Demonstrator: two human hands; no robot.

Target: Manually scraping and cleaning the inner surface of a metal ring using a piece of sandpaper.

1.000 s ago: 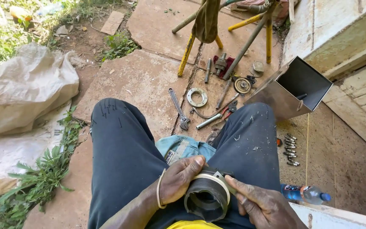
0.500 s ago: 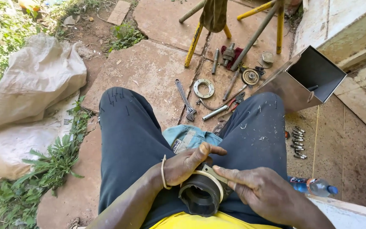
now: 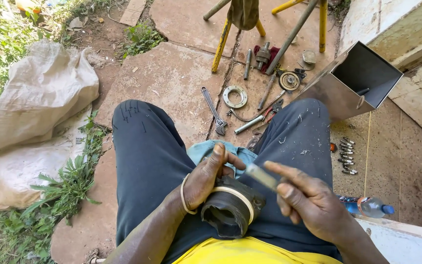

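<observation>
The left hand [image 3: 206, 178] clasps the black threaded fitting [image 3: 230, 208] on the lap, its pale band [image 3: 242, 195] already seated near the rim, while the right hand [image 3: 308, 200] pinches a small blurred strip [image 3: 262, 177] just above it, not yet applied.

Left hand [image 3: 206, 178] curled in a grip, right hand [image 3: 308, 200] raised, fingers extended.

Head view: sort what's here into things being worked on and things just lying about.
In hand:
- black threaded cylindrical part on the lap, steadied by the left hand
- small flat strip, blurred, held in the right hand

Lying about:
- wrench
- metal ring
- open metal box
- bolts
- plastic bottle
- sacks
</observation>
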